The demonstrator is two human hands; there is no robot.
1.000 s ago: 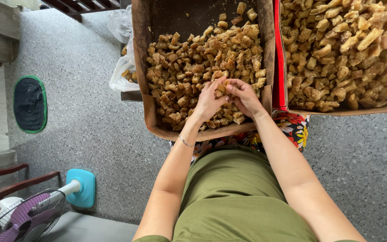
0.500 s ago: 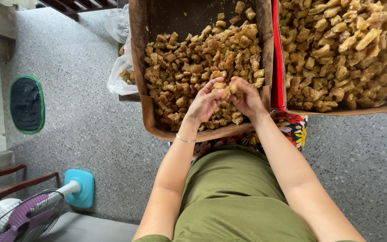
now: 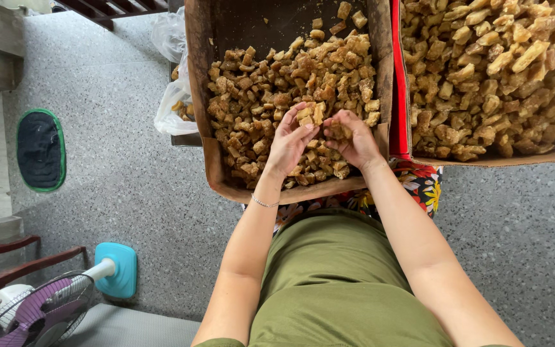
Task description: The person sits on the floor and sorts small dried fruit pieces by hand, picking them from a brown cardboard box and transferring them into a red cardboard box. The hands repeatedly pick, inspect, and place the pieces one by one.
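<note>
— What's in the cardboard box (image 3: 216, 160)?
— Rough, knobbly golden-brown chunks (image 3: 258, 96), heaped toward its near end.
— And the hands?
— Left hand (image 3: 288, 142) pinches an oblong chunk (image 3: 305, 115), pointing away; right hand (image 3: 352, 141) curls its grip around another piece (image 3: 338, 131).
</note>
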